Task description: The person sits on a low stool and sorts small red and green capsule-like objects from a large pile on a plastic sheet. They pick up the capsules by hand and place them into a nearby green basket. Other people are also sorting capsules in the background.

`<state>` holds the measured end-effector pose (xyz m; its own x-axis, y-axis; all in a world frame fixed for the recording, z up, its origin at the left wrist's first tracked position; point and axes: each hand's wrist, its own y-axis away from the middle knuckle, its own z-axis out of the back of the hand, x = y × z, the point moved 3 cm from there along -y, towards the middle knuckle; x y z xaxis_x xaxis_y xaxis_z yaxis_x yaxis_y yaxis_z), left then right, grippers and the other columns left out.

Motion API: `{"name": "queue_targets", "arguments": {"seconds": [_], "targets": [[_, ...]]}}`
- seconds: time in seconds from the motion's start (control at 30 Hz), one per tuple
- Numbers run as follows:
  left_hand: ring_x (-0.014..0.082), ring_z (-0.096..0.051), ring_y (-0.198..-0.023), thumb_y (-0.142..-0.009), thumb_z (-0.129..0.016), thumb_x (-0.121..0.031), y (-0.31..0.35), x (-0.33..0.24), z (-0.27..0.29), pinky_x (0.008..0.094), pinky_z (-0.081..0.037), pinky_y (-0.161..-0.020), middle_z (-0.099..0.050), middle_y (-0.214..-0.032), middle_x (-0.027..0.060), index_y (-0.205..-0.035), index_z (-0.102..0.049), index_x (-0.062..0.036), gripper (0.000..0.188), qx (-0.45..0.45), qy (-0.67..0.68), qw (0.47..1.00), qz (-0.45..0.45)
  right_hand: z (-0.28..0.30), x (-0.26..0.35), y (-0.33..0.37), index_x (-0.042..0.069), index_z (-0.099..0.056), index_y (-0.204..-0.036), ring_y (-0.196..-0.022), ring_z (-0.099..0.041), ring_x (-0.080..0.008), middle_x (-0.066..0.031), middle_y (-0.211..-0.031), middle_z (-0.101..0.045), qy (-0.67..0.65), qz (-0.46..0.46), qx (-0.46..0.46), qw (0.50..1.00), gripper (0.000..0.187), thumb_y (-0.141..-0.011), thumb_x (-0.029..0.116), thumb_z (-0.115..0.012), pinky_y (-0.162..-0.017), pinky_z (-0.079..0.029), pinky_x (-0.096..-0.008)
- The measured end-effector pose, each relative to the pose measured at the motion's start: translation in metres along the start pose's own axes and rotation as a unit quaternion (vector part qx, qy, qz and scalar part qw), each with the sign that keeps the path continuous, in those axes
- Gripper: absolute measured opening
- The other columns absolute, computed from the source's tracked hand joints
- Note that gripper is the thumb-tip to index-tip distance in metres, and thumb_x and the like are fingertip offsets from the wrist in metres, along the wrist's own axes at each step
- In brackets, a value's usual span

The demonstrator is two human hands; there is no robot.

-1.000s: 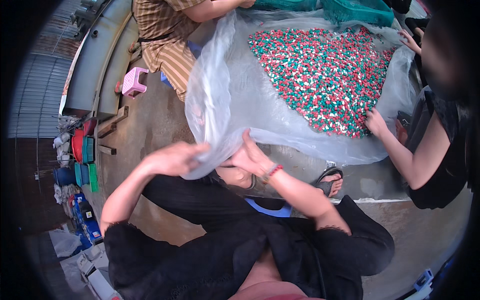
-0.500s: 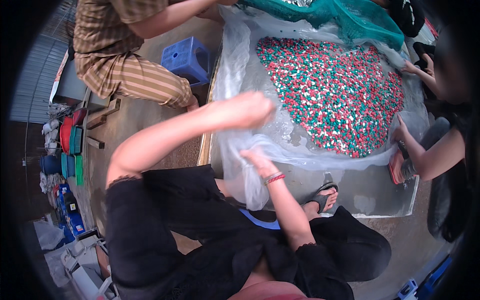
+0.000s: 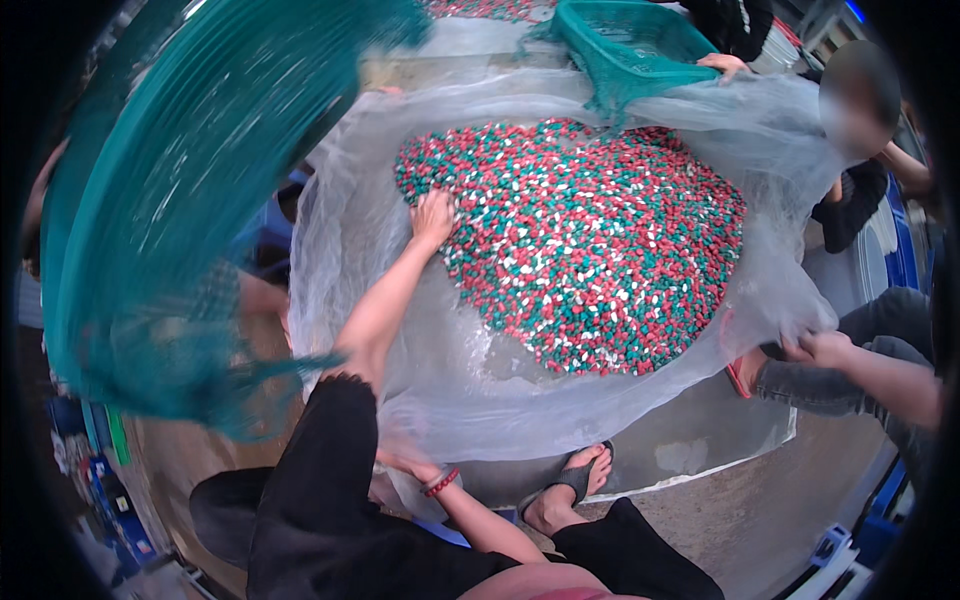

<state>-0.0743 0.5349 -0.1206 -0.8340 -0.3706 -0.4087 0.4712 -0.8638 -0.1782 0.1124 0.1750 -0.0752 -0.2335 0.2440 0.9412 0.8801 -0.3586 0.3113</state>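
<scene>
A large heap of small red, green and white pieces (image 3: pixel 600 240) lies on a clear plastic sheet (image 3: pixel 470 400) spread over the ground. My left hand (image 3: pixel 435 215) is stretched far forward and rests on the heap's left edge, fingers among the pieces. My right hand (image 3: pixel 405 462), with a red bracelet at the wrist, is low by my knee at the sheet's near edge. It is blurred and partly covered by the plastic, which it seems to grip.
A blurred green net (image 3: pixel 170 200) fills the left side. A green mesh basket (image 3: pixel 630 40) sits beyond the heap, another person's hand (image 3: pixel 725 62) on it. At the right, a second person's hand (image 3: pixel 820 348) holds the sheet's edge. My sandalled foot (image 3: pixel 570 490) rests below the sheet.
My left arm has stretched from the sheet's near edge out to the heap. The right hand has stayed low at the sheet's edge. A green net has swung into view on the left.
</scene>
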Motion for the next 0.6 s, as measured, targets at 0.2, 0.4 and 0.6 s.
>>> {"name": "queue_targets", "arguments": {"seconds": [0.2, 0.4, 0.6], "targets": [[0.0299, -0.056, -0.095, -0.082, -0.055, -0.02, 0.03, -0.045, 0.061, 0.0424, -0.045, -0.081, -0.061, -0.094, 0.0106, -0.097, -0.067, -0.0166, 0.019, 0.073, -0.021, 0.975, -0.208, 0.041, 0.055, 0.002, -0.007, -0.052, -0.114, -0.109, -0.05, -0.0297, -0.0207, -0.115, -0.055, -0.011, -0.137, 0.135, 0.981, 0.063, -0.082, 0.047, -0.053, -0.096, -0.035, -0.0349], [0.0272, -0.065, -0.072, -0.072, -0.067, -0.012, 0.04, -0.117, 0.105, 0.0399, -0.053, -0.061, -0.066, -0.082, 0.0132, -0.088, -0.066, -0.002, 0.018, 0.429, -0.313, 0.813, -0.239, 0.05, 0.032, 0.014, -0.004, -0.053, -0.115, -0.107, -0.05, -0.028, -0.0197, -0.117, -0.054, 0.21, -0.014, 0.004, 0.978, 0.062, -0.079, 0.046, -0.06, -0.092, -0.038, -0.0341], [0.0221, -0.065, -0.07, -0.067, -0.065, -0.011, -0.058, -0.27, 0.168, 0.0354, -0.051, -0.06, -0.068, -0.082, 0.0111, -0.094, -0.068, -0.006, 0.028, 0.386, -0.186, 0.836, -0.343, 0.056, -0.002, 0.025, -0.004, -0.057, -0.109, -0.099, -0.053, -0.0204, -0.0112, -0.108, -0.06, -0.062, -0.032, 0.064, 0.996, 0.058, -0.076, 0.044, -0.066, -0.09, -0.04, -0.0303]]}}
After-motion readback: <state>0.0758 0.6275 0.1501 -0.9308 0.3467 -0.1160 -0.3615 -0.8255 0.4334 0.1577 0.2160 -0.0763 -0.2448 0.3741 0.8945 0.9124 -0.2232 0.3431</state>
